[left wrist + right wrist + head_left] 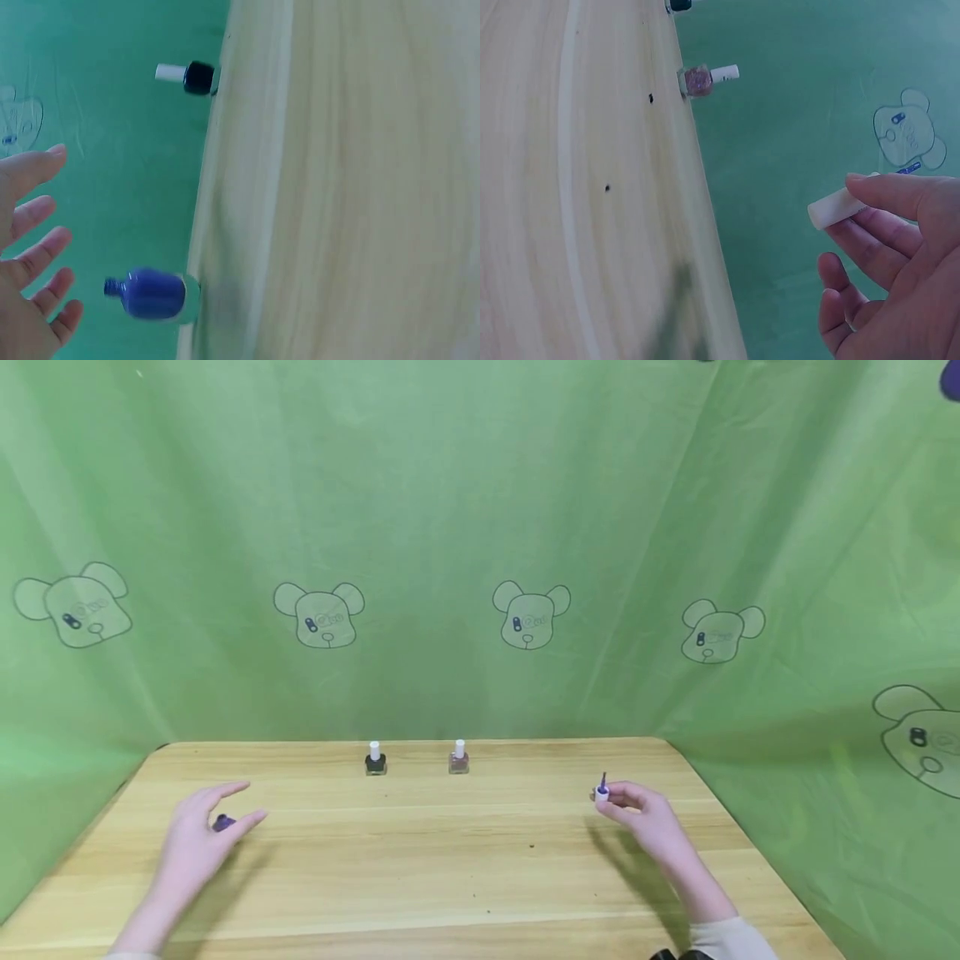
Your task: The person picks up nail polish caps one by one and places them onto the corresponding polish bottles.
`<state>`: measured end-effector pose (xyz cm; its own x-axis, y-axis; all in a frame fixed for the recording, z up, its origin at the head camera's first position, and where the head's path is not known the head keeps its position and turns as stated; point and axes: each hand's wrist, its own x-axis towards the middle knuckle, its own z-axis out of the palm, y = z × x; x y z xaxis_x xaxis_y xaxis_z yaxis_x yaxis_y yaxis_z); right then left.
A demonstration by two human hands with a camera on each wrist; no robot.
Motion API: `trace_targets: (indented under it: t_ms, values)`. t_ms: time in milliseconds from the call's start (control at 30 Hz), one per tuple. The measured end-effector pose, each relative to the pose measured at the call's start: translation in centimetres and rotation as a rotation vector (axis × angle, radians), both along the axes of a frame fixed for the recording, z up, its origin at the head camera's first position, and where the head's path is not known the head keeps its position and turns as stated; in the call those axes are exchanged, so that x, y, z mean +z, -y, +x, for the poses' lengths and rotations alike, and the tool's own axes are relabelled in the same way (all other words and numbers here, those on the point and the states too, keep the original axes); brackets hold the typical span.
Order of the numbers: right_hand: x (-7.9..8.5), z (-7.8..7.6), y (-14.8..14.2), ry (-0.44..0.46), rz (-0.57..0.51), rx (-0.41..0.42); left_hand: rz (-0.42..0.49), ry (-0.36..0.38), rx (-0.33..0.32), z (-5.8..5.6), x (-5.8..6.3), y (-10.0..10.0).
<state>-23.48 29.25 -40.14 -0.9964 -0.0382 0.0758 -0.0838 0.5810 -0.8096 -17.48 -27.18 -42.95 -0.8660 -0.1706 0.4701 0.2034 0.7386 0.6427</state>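
Observation:
In the head view my right hand pinches the white cap of a nail polish between thumb and fingers, above the right side of the table. Its purple-coated brush points up. The right wrist view shows the same white cap in the fingertips. At the left, my left hand is spread with thumb and fingers apart, holding nothing. Beside it stands an uncapped purple nail polish bottle, partly hidden by the hand in the head view. The left wrist view shows this bottle upright on the table, apart from the fingers.
A dark nail polish bottle and a pinkish one, both with white caps, stand near the back edge of the wooden table. A green curtain with bear-head prints hangs behind and at both sides. Small dark specks dot the tabletop.

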Motion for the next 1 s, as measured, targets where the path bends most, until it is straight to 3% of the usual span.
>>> trace_targets:
  t_ms: [267,433,733,1000]
  values:
    - [0.3,1.0,1.0,-0.011,0.036,0.045,0.16,0.266,-0.028,-0.1,-0.8,2.6]
    - [0.3,1.2,1.6,-0.032,0.054,0.066,0.195,0.389,-0.061,0.0,-1.3,3.8]
    - [0.2,1.4,2.3,-0.055,0.073,0.108,0.154,0.474,-0.1,0.0,-2.0,4.9]
    - [0.2,1.5,2.8,-0.06,0.105,0.138,0.16,0.467,-0.102,0.0,-2.6,5.3]
